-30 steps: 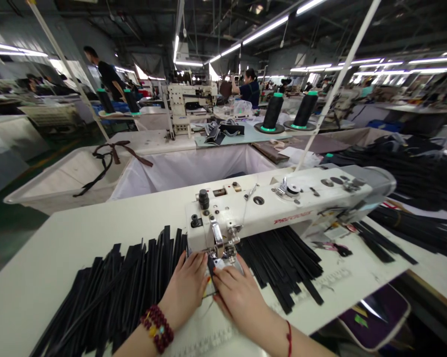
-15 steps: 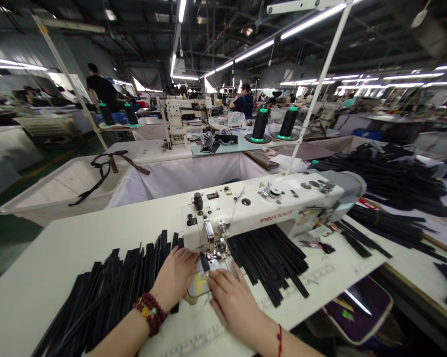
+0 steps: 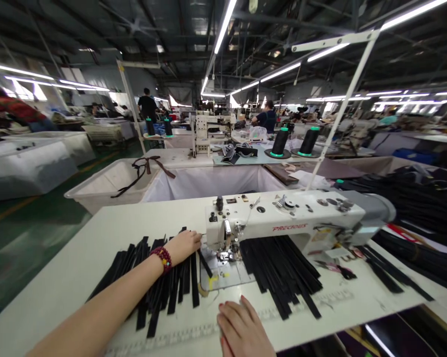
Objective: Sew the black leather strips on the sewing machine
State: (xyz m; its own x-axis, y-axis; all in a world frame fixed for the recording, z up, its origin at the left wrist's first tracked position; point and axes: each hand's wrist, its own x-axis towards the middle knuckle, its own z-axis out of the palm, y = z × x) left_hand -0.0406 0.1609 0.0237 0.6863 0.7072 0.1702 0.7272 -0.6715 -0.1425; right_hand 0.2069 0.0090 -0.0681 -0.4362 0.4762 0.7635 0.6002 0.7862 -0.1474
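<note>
My left hand (image 3: 184, 246) is over the left pile of black fabric strips (image 3: 143, 277), its fingers closed on the end of a black strip (image 3: 205, 263). That strip slants from the fingertips onto the metal plate of the white sewing machine (image 3: 275, 220), left of the presser foot (image 3: 227, 255). My right hand (image 3: 244, 327) lies on the tabletop near the front edge, its fingers stretched out and holding nothing. A second bunch of black strips (image 3: 283, 277) lies under the machine arm, to the right of the needle.
Pink-handled snips (image 3: 335, 268) and several loose strips (image 3: 385, 272) lie right of the machine. Behind the table stands a white-lined bin (image 3: 216, 182). Thread cones (image 3: 280, 143) stand farther back. Dark fabric (image 3: 424, 213) is heaped at the right. Other people are in the background.
Both hands have come away from the presser foot: the left to the strips on the left, the right toward the front edge. The view has swung left.
</note>
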